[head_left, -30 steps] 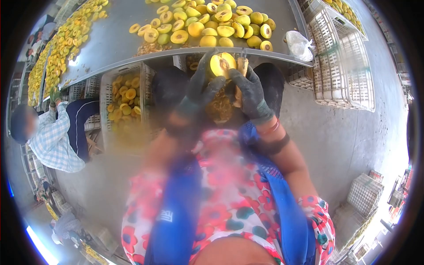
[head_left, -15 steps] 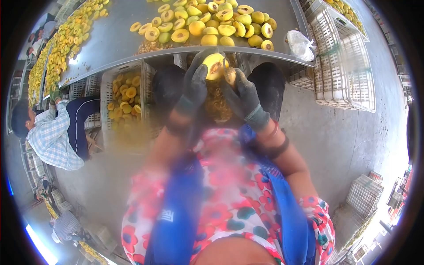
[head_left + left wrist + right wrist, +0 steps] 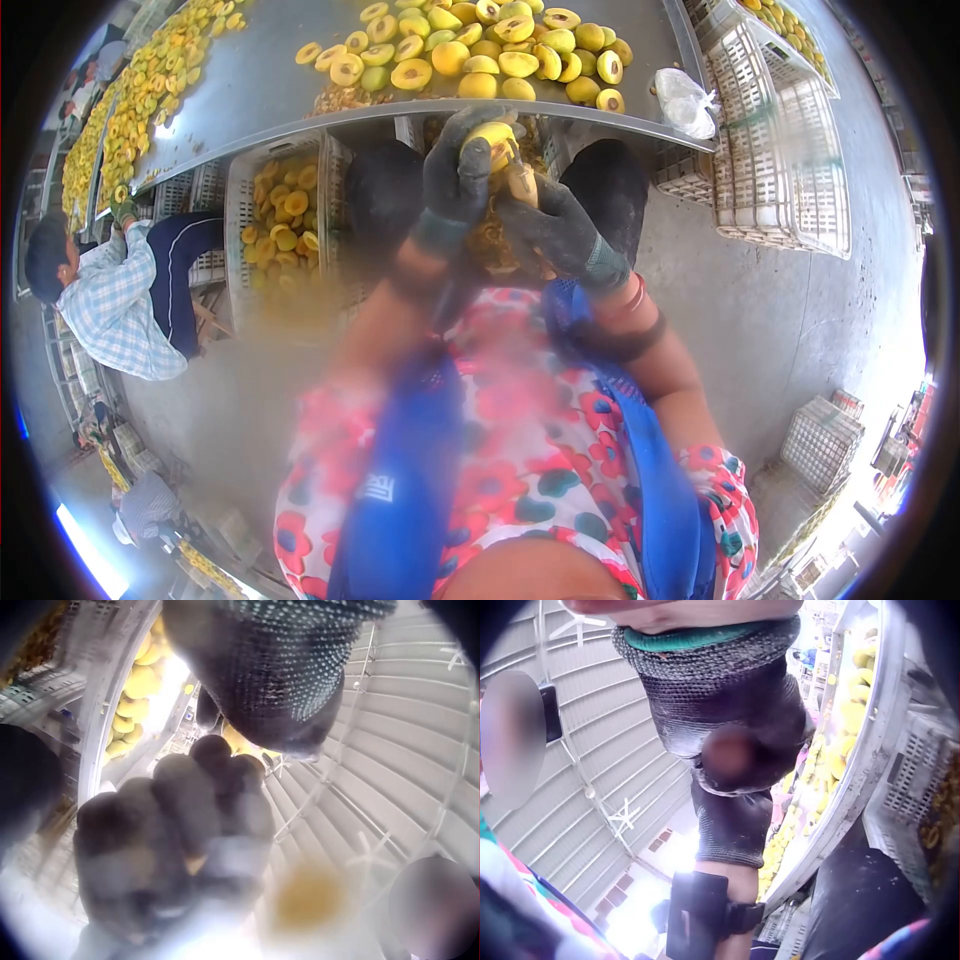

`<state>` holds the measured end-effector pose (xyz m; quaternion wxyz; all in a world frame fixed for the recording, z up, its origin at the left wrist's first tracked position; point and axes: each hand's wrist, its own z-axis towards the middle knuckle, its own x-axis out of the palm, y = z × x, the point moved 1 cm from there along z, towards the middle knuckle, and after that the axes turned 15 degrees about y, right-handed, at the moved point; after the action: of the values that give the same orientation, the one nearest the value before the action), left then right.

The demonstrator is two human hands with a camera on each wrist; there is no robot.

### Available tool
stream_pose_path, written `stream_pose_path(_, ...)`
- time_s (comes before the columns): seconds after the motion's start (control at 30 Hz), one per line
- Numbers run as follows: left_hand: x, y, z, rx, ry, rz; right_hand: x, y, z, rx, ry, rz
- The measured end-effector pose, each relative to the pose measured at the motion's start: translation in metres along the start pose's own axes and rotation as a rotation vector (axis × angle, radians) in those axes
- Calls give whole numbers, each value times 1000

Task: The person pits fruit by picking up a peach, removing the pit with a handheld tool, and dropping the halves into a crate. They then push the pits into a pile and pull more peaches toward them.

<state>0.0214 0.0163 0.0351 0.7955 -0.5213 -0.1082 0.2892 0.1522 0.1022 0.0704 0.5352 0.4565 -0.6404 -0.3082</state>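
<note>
My gloved left hand [image 3: 452, 180] holds a halved yellow peach [image 3: 490, 133] just in front of the table edge, its cut face mostly turned from the head view. In my gloved right hand [image 3: 560, 232] is a short tool with a wooden handle [image 3: 522, 186]; its tip meets the peach's underside and is hidden there. Both hands are close together above a container of brownish-yellow scraps [image 3: 488, 238] between the knees. The right wrist view has the right glove [image 3: 727, 712] large in front, hiding the tool.
On the metal table [image 3: 270, 70] lies a pile of peach halves [image 3: 480, 60], with a white plastic bag [image 3: 684, 100] at its right. A crate [image 3: 240, 200] of peach halves stands left of the knees; stacked white crates [image 3: 765, 150] stand right. Another person [image 3: 110, 290] sits at left.
The peach half has tipped over, its cut face turning from the head view. The tool has shifted from beside it to its lower edge, and the right hand sits slightly lower.
</note>
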Motion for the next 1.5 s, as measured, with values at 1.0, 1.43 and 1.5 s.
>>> stream_pose_path(1.0, -14, -9, -5, -71, 308, -330, 5, -7, 1, 143, 312, 395)
stream_pose_path(1.43, -207, 46, -87, -417, -500, 1177, 1, -21, 20, -70, 51, -85)
stream_pose_path(1.5, -261, 63, -135, -679, -575, 1184, -10, -37, 24, -176, 6, -321)
